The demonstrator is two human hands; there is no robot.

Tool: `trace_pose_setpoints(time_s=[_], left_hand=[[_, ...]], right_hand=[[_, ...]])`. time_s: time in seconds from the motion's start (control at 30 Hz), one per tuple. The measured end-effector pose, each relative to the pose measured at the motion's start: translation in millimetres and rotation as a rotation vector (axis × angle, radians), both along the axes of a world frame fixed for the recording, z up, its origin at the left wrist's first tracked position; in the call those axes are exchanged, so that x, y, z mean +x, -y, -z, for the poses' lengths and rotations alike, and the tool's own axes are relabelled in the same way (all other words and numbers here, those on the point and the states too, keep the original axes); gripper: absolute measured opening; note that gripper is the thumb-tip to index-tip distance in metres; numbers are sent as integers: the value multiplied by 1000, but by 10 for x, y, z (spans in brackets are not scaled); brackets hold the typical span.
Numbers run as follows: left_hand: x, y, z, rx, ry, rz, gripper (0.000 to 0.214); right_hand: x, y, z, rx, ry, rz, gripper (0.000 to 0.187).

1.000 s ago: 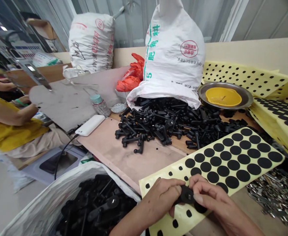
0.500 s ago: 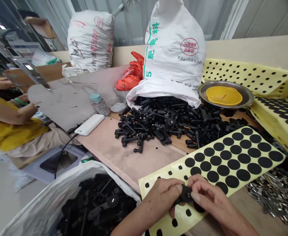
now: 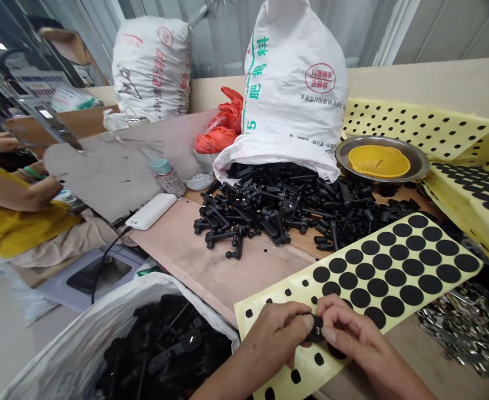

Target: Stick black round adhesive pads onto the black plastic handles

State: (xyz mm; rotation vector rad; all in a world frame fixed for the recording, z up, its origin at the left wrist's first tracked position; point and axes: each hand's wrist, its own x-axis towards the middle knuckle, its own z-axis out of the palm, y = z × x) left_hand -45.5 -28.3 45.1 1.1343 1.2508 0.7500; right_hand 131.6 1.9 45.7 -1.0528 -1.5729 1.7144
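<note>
Desk (image 3: 186, 236), pinkish on top, stands by a grey wall (image 3: 223, 58), and a co-worker (image 3: 15, 216) in yellow sits at the far left. A black part (image 3: 316, 331) lies above a dotted yellow sheet (image 3: 363, 282), between the left hand (image 3: 275, 333), its grip clasping one end, and the right hand (image 3: 350, 330), its grip pinching the other. A white sack (image 3: 290, 94) spills black pieces (image 3: 269, 211) onto the desk, a steel bowl (image 3: 422, 168) holds a yellow strainer (image 3: 380, 161), and an open bag (image 3: 178, 284) at near left contains more black pieces.

Black part (image 3: 317, 330): partly hidden | person (image 3: 23, 222): cropped left | open bag (image 3: 75, 350): cropped below
</note>
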Motion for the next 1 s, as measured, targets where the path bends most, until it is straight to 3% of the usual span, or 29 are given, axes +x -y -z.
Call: trace_pose_setpoints(time_s=[0.2,0.33,0.57,0.77,1.0], left_hand=[[-8,43,-1,16,21,-7,27],[-37,83,-59,104,-99,36,33],[-49,113,-116,93,-140,49,42],[-28,95,-45,116,-71,57,22],[40,84,48,134,-85,-25,22]], right_hand=[[1,28,-20,43,27,23,25],[12,38,-16,136,94,17,24],[-4,55,2,21,-4,99,27],[-23,65,-9,32,9,86,25],[-45,88,2,201,83,104,26]])
